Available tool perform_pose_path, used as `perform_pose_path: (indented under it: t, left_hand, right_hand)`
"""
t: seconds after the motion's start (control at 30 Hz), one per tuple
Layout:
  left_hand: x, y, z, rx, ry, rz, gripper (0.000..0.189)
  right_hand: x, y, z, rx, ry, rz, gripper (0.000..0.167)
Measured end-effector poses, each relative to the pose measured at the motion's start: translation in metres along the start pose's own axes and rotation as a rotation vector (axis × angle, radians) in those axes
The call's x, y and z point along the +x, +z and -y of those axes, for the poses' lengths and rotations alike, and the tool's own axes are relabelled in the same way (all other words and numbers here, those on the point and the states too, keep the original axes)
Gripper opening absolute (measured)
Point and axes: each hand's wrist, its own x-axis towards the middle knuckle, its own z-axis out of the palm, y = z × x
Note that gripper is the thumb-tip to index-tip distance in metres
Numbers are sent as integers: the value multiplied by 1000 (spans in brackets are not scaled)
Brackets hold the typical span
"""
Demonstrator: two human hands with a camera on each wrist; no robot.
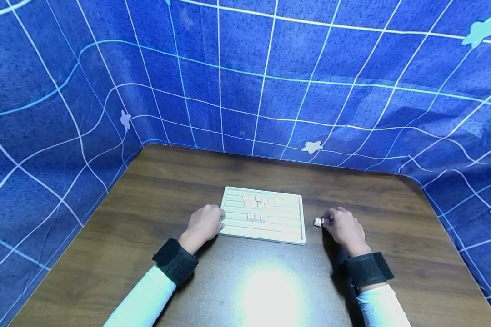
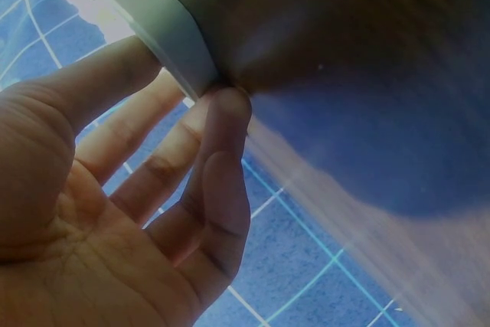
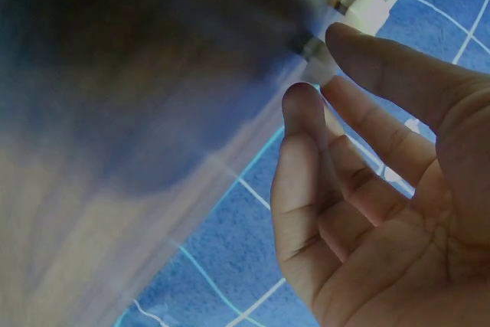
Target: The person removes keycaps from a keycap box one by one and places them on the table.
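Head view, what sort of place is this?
Probably a screened-off tabletop workspace: blue grid-and-star fabric hangs behind and beside a wood-grained table, which bears a pale tray holding small blocks.

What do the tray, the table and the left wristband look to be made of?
Tray: probably plastic with a smooth finish, judging by its even pale colour and rounded corner. Table: wood or wood-look laminate; brown grain and a bright glare suggest a glossy coat. Left wristband: likely fabric, since it looks black and matte; its weave is too small to make out.
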Motion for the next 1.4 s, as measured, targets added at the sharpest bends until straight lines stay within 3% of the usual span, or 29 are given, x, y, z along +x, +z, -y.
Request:
perform_pose_path:
  t: [0.2, 0.4, 0.73, 0.97, 1.07, 1.23, 1.4]
  left_hand:
    - [3, -4, 0, -7, 0, -9, 18]
    - [4, -7, -1, 7, -4, -10, 15]
    - [3, -4, 2, 4, -17, -9, 20]
    - [0, 1, 2, -14, -10, -21, 20]
    - [-4, 3, 2, -32, 12, -50, 7]
    - [-7, 6, 2, -41, 34, -82, 31]
    - [-6, 5, 1, -31, 38, -96, 17]
  right_hand:
    - [4, -8, 7, -1, -16, -50, 20]
    - [8, -8, 34, -4, -73, -72, 23]
    - [12, 10, 98, 3, -314, -74, 25]
    - [17, 27, 128, -26, -423, -57, 21]
    - [20, 34, 134, -31, -432, -40, 17]
    - [21, 41, 139, -20, -409, -6, 16]
    - [22, 39, 141, -16, -378, 15, 17]
